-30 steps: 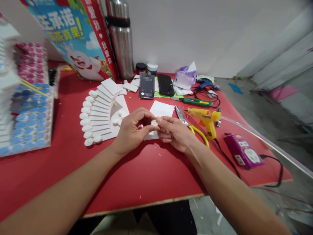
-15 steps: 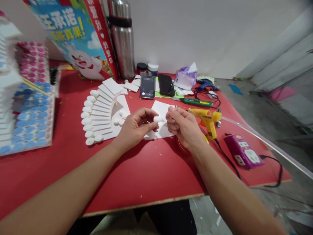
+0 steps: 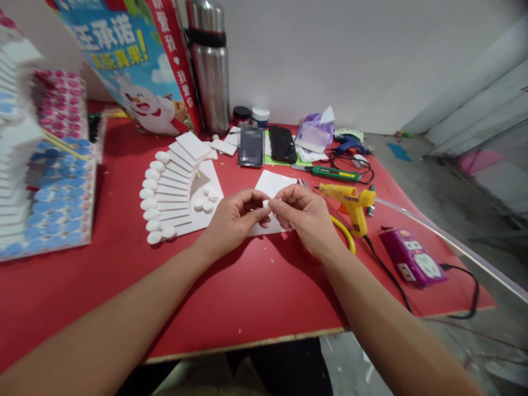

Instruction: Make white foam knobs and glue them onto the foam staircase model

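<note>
Small white piece (image 3: 266,203) pinched between 2 hands — left edge gripped by left hand (image 3: 234,218), right by right hand (image 3: 306,215); both equally near, long axis indiscernible.

Moderately bright, even indoor light, apparently from above, leaves pale vertical glare on the steel flask (image 3: 211,88). In front of it, soft shadows darken the red surface (image 3: 243,297) near the left grip (image 3: 235,217) and right grip (image 3: 305,217), where a small white piece (image 3: 266,204) lacks fine detail. Left of the flask, a white stack (image 3: 16,159) looks smeared; far to its right, the floor (image 3: 445,181) turns dim and soft.
</note>
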Motion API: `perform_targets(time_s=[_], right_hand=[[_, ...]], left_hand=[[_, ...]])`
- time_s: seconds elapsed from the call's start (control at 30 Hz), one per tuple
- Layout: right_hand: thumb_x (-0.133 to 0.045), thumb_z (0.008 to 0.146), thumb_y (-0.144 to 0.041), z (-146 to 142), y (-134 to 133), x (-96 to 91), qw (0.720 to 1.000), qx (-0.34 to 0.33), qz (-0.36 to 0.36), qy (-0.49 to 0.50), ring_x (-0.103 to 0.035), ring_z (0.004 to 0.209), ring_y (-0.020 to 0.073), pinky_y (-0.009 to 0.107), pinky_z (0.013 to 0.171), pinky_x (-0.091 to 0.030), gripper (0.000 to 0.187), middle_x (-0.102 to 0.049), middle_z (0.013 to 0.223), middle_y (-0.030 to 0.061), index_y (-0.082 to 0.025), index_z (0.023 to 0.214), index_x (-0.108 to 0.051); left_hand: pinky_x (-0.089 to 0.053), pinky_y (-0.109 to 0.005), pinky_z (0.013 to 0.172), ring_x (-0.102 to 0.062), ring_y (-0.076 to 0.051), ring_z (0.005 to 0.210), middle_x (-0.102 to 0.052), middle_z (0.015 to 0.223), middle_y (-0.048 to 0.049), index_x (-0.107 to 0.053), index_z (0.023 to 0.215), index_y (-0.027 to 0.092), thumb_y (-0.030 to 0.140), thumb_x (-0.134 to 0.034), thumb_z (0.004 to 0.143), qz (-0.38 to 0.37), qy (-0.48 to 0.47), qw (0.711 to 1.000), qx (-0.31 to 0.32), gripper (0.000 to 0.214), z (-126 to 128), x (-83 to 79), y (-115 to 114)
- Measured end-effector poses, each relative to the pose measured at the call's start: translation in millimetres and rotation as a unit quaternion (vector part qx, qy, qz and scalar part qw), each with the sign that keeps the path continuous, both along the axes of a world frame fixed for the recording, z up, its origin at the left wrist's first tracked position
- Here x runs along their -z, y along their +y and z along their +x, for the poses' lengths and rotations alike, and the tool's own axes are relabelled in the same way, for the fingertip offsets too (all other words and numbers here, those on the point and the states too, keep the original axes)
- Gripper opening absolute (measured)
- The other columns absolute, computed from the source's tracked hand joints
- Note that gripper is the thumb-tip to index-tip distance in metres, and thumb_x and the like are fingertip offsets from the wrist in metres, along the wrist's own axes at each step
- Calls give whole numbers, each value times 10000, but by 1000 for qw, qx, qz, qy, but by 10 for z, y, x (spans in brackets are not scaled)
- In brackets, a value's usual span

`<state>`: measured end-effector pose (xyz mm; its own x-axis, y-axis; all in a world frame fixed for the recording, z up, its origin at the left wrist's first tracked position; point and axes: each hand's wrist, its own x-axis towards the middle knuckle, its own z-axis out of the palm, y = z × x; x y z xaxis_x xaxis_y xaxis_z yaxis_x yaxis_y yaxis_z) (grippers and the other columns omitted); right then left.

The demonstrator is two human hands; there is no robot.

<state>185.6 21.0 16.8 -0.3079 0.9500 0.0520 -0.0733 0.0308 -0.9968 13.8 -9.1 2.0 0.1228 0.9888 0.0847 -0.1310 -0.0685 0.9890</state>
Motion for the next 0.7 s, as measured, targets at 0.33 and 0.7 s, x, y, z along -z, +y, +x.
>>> perform_targets(time_s=[0.33, 0.7], right_hand=[[-614, 955, -336, 106, -39, -115, 969, 41, 139, -201, -517, 499, 92, 251, 512, -384, 203, -683, 712, 1, -172, 844, -663], [-541, 965, -355, 756, -413, -72, 661, 66, 222, -714, -678, 924, 370, 436, 712, -512, 383, -655, 1035, 225, -90, 1231, -614]], left_hand=[[-601, -300, 561, -689, -173, 634, -712, 718, -22, -653, 986, 147, 329, -830, 779, -78, -58, 995, -6, 327, 13, 5, 8], [-569, -214, 662, -676, -105, 660, -712, 743, -22, -720, 900, 120, 217, -890, 698, -134, -188, 972, -51, 282, -39, 31, 88]])
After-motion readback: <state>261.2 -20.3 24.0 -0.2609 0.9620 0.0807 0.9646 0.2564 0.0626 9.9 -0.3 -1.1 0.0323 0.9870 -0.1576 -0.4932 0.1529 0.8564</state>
